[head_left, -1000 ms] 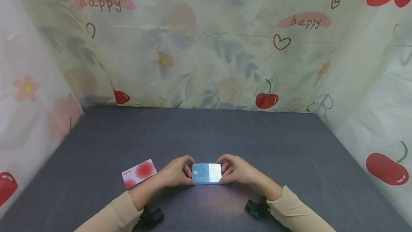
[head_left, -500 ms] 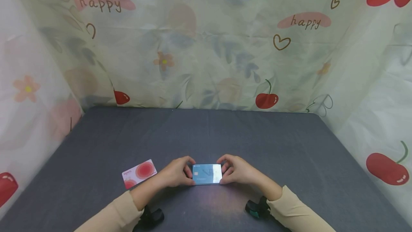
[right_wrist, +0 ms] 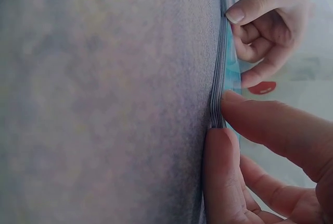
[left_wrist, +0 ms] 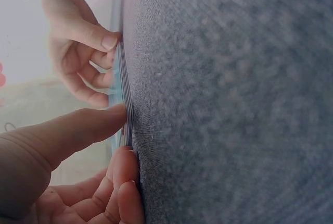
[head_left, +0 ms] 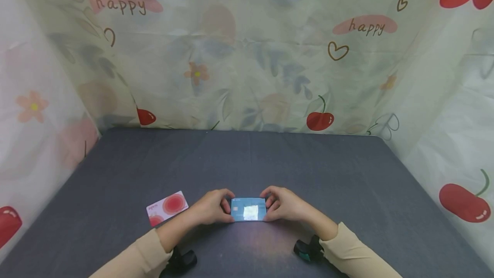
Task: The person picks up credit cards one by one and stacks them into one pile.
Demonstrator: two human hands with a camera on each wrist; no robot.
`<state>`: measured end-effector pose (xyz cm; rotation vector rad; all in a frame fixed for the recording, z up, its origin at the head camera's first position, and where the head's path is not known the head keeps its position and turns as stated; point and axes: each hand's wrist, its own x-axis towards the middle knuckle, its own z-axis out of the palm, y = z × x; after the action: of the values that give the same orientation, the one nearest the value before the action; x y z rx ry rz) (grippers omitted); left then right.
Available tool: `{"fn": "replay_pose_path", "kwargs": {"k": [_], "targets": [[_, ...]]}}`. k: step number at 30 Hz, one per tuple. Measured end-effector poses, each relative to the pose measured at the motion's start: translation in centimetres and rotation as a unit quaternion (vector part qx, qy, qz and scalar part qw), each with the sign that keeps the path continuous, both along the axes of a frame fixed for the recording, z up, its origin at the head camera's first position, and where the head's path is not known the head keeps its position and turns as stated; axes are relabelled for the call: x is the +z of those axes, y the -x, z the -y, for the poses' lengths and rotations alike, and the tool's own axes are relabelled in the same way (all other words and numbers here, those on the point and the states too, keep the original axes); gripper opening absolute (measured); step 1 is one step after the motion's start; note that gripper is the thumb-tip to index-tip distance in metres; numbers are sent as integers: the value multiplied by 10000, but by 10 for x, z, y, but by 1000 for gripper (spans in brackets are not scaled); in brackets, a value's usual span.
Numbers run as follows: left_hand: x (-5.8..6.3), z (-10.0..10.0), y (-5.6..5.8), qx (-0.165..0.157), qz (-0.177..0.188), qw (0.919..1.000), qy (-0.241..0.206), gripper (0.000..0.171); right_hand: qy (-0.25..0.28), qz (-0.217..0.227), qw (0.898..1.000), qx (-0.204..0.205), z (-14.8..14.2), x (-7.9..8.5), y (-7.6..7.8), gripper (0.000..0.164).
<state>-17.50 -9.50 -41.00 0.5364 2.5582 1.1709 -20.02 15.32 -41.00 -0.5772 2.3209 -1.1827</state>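
Note:
A stack of plastic cards (head_left: 240, 204) lies on the dark table, with a light blue chip card on top that reflects a bright patch of light. My left hand (head_left: 212, 206) grips the stack's left end between thumb and fingers. At the right end, my right hand (head_left: 284, 203) pinches it the same way. Side on, in the left wrist view, the stack (left_wrist: 125, 86) shows several thin layers with close edges. The right wrist view also has these layered edges of the stack (right_wrist: 218, 78), lying low against the cloth.
A pink and white card with red circles (head_left: 172, 204) lies apart, just beyond the left forearm. The dark grey cloth-covered table (head_left: 247, 162) stretches back to a printed curtain (head_left: 247, 76), with more curtain on both sides. Black wrist devices (head_left: 308, 249) sit under the sleeves.
The top blue card has slid slightly toward the person, and the layer that showed below its near edge is now mostly covered. The glare on it changed shape. Both hands barely moved.

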Motion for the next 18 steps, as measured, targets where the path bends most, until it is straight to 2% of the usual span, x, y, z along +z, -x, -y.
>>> {"fn": "replay_pose_path", "kwargs": {"k": [18], "targets": [[1, 1, 1, -20, 167, 9998, 122, 53, -167, 81, 9998, -5, 2, 2, 1, 51]]}}
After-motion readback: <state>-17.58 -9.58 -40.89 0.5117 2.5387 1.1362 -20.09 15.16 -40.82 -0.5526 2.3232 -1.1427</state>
